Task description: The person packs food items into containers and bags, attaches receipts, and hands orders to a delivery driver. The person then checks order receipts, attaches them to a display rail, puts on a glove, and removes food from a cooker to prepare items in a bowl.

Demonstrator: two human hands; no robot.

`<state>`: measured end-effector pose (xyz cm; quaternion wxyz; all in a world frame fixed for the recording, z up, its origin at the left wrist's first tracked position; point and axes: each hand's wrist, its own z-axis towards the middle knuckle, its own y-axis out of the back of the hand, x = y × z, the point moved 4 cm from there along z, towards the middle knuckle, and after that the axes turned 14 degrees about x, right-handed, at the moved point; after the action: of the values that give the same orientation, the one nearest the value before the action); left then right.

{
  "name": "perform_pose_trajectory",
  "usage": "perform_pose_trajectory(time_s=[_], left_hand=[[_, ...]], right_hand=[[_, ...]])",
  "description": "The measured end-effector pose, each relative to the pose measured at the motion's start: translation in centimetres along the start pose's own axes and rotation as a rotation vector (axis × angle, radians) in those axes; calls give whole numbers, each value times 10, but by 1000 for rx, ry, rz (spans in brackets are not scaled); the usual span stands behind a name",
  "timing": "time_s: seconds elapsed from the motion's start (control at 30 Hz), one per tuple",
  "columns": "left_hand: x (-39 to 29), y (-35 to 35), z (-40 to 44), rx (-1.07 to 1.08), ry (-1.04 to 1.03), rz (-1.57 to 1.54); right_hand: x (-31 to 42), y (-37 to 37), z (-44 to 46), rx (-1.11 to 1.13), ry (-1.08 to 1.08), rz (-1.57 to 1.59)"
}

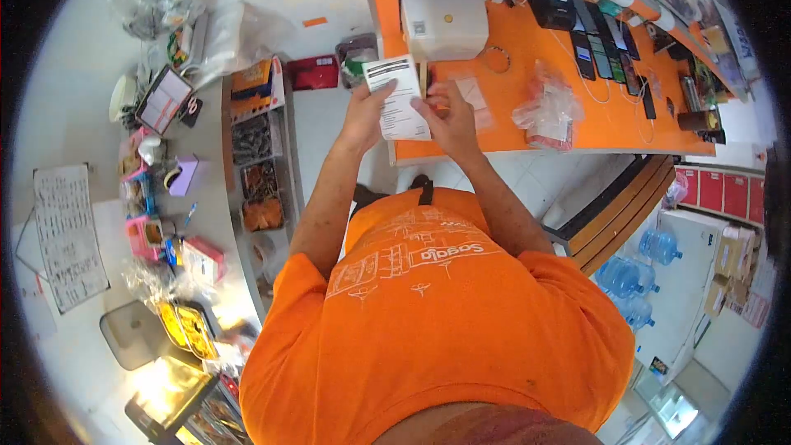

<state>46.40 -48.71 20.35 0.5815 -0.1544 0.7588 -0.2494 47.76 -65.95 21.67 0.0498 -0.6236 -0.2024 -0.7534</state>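
Note:
Between my two hands is a white printed paper receipt, with dark lines of text and a small square code near its lower corner. My left hand grips its left edge, the thumb lying over the print. On the opposite side my right hand pinches the right edge, thumb in front and fingers partly hidden or curled beside it. The receipt is held up in front of the orange counter's left end, just below a white label printer.
The orange counter carries a plastic bag bundle, several phones with cables and a black printer. A grey side counter with a tablet stands left. Wooden slats and blue water jugs are right.

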Motion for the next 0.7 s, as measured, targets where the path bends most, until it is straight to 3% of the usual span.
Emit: perform_pose_trajectory(time_s=[0.07,0.1,0.2,0.33,0.37,0.47,0.57,0.67,0.7], left_hand=[[9,15,-20,-42,-5,-113],[12,21,-31,-65,0,-133],[27,41,-51,-109,21,-229],[21,42,-75,-154,14,-274],[21,42,-77,-142,25,-274],[15,35,-87,-160,31,-290],[27,48,-89,-156,29,-299],[29,50,-93,-199,48,-287],[31,51,-93,-167,31,-288]], right_hand=[[-47,-1,-19,-88,-170,178],[-85,3,-23,-129,-172,-1],[-130,-9,-24,177,-642,245],[-109,-28,-20,159,-683,320],[-116,-29,-25,72,-679,490],[-137,-24,-43,133,-446,462],[-146,-29,-62,80,-159,78],[-102,-25,-60,-106,154,-686],[-102,-25,-60,-90,138,-753]])
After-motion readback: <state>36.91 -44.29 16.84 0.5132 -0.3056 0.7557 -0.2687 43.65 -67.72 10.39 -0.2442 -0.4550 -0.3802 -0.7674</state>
